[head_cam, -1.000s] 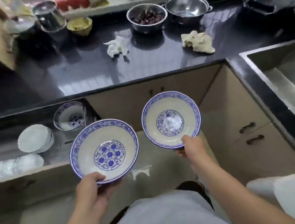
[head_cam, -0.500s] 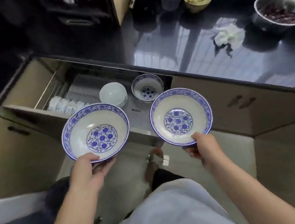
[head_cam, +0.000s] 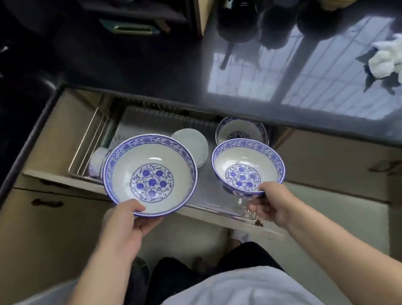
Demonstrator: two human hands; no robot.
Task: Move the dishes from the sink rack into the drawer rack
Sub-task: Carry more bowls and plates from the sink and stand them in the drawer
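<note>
The left hand (head_cam: 127,222) grips the larger blue-and-white bowl (head_cam: 150,175) by its near rim; the right hand (head_cam: 273,204) grips the smaller one (head_cam: 248,168) likewise, fingers mostly hidden underneath. Both hover over the open drawer rack (head_cam: 106,128), hiding white dishes (head_cam: 190,143) and another patterned bowl (head_cam: 240,128). Beyond, the dark desk (head_cam: 261,74) carries a crumpled cloth (head_cam: 399,62).

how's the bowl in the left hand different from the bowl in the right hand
The left hand's bowl looks larger in frame and sits over the left part of the open drawer rack; the right hand's bowl looks smaller and sits over its right part. The left hand grips its bowl with the thumb over the near rim; the right hand holds its bowl at the near rim, fingers below. Both are white with a blue patterned rim and a blue floral medallion, held upright and empty.
</note>
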